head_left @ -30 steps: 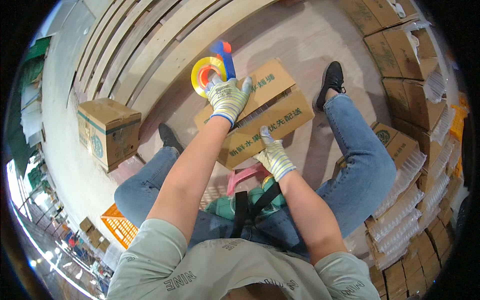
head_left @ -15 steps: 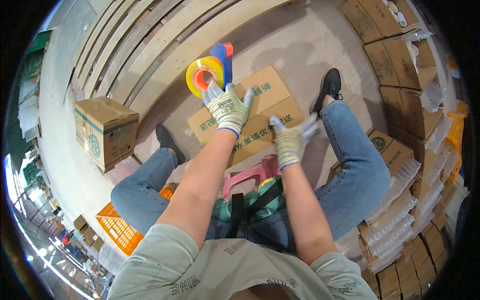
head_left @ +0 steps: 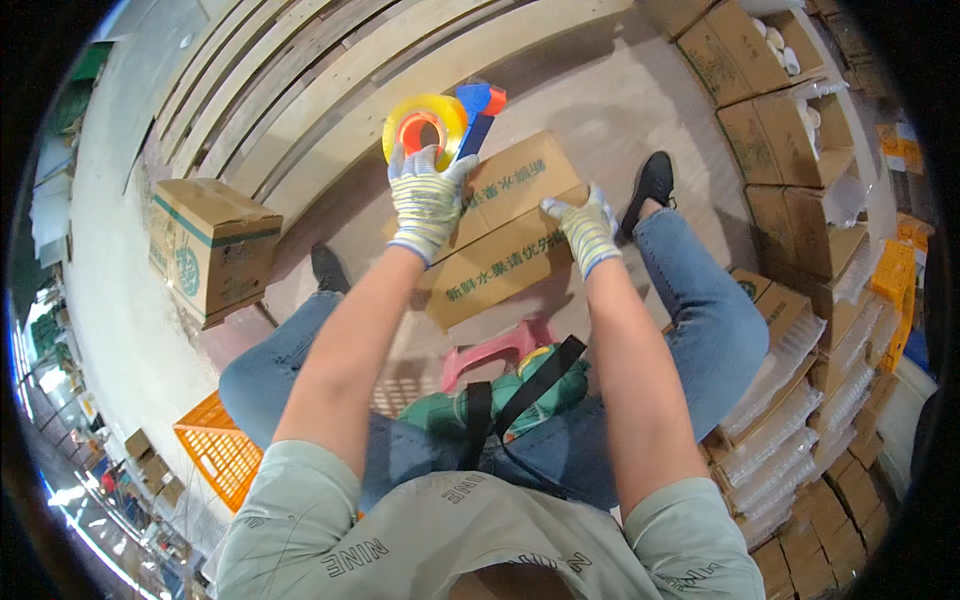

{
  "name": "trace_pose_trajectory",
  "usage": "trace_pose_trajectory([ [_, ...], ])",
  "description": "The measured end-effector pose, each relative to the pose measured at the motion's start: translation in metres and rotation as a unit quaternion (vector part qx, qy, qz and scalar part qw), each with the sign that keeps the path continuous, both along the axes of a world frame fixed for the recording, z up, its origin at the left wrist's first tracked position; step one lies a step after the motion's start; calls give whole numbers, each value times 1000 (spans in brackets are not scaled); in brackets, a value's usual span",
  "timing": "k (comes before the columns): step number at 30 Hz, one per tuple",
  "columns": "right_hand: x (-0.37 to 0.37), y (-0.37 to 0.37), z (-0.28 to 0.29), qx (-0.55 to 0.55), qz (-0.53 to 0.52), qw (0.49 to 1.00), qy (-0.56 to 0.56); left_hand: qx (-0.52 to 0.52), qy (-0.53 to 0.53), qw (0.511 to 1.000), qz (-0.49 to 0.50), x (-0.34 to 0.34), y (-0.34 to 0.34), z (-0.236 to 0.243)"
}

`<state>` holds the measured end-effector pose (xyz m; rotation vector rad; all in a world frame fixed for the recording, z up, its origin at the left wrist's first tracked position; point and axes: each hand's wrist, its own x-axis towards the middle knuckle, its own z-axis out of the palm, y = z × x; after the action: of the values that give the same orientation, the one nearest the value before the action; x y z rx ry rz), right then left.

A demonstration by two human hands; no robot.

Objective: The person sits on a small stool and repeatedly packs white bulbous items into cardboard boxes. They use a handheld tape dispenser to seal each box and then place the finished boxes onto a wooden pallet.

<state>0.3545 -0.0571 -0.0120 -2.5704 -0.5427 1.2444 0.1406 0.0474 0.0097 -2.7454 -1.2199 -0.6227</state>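
Observation:
My left hand (head_left: 425, 200), in a striped glove, rests with fingers apart on the upper flap of a flat-lying cardboard box (head_left: 480, 280), its fingertips touching a yellow tape roll (head_left: 398, 122) in a blue-and-orange dispenser (head_left: 475, 120). Whether they bear the dispenser's weight is unclear. My right hand (head_left: 585, 225), gloved alike, grips the box at its right end, near the seam between the flaps. Below the box, between my legs, are a pink plastic stool (head_left: 480, 350) and a green padded bundle (head_left: 435, 410) with black straps.
A slatted wooden pallet (head_left: 300, 80) lies at the top left. A taped carton (head_left: 220, 255) stands left of my legs, above an orange crate (head_left: 215, 450). Stacked cartons (head_left: 760, 140) and plastic packing sheets (head_left: 775, 440) line the right side. My feet flank the box.
My right hand has moved from the box's lower edge up to its right end. The dispenser has shifted slightly up, and my left hand's fingers have shifted left along with the box flap.

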Motion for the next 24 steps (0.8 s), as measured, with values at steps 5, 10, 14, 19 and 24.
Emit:
trace_pose_trajectory([
  [5,7,3,2,-28,-17,999,22,-100,70,970,-209,-70,-41,46],
  [10,-4,4,15,-40,-30,999,11,-211,131,960,-128,-77,-105,52],
  [14,-12,14,50,-67,-36,997,9,-227,143,963,30,-46,-115,30],
  [19,-4,11,53,-68,-16,997,24,-338,-149,926,80,-81,-71,34],
  [24,-2,7,45,-65,-24,997,28,-522,-369,748,180,-86,-52,31],
])
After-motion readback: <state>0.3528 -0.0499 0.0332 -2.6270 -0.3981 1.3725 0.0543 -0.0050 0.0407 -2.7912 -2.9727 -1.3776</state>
